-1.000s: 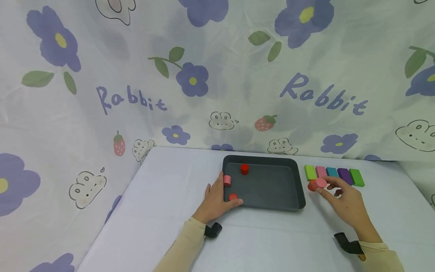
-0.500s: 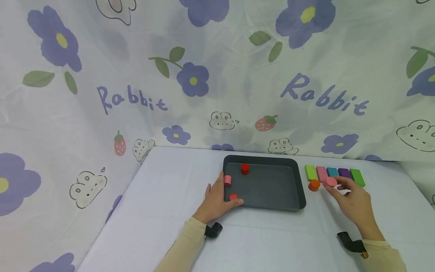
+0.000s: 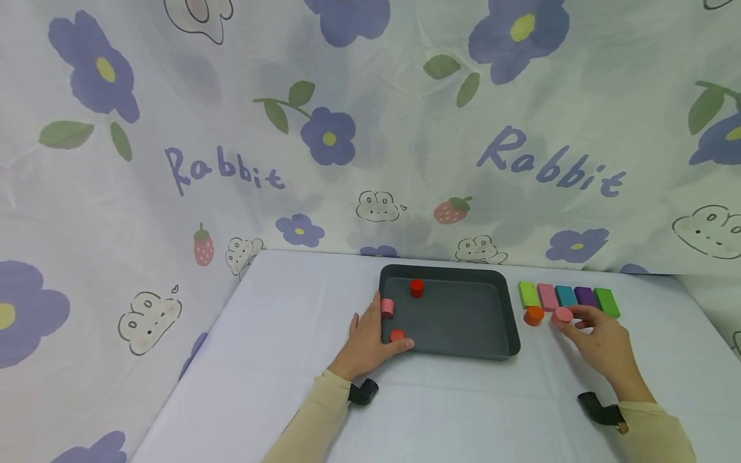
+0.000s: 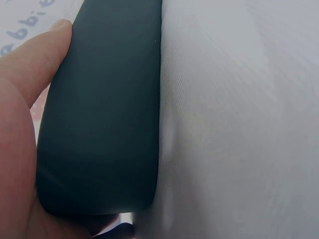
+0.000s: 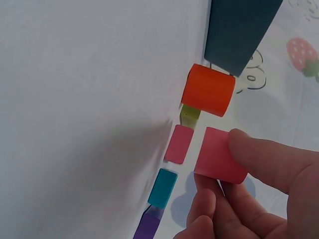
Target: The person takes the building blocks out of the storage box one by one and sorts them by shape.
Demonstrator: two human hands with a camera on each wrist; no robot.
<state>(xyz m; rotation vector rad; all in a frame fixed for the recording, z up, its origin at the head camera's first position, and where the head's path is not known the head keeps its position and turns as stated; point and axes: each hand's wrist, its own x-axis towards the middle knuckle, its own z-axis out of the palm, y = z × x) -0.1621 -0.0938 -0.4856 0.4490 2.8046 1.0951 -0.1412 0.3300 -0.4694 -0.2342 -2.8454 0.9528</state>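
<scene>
My left hand (image 3: 366,342) rests at the near left corner of a dark grey tray (image 3: 451,354). Its thumb lies over the front rim, and straight fingers run along the left side. Between thumb and fingers, my right hand (image 3: 602,344) pinches a pink cylinder block (image 3: 561,316); whether its base touches the table cannot be told. Just left of it stands an orange cylinder block (image 3: 533,316), apart from the pink one and beside the tray's right wall. Inside the tray are a red cylinder (image 3: 417,288), a pink cylinder (image 3: 387,308) and another red cylinder (image 3: 397,335) near the left thumb.
Behind the right hand, a row of flat rectangular blocks lies on the white table (image 3: 463,411): lime (image 3: 528,294), pink (image 3: 547,297), blue (image 3: 565,296), purple (image 3: 587,296) and green (image 3: 606,302). A patterned curtain (image 3: 405,128) hangs behind the table.
My right hand has moved right with the pink cylinder, away from the orange one, which stays beside the tray. Lately the pink cylinder has come slightly lower. My left hand has not moved.
</scene>
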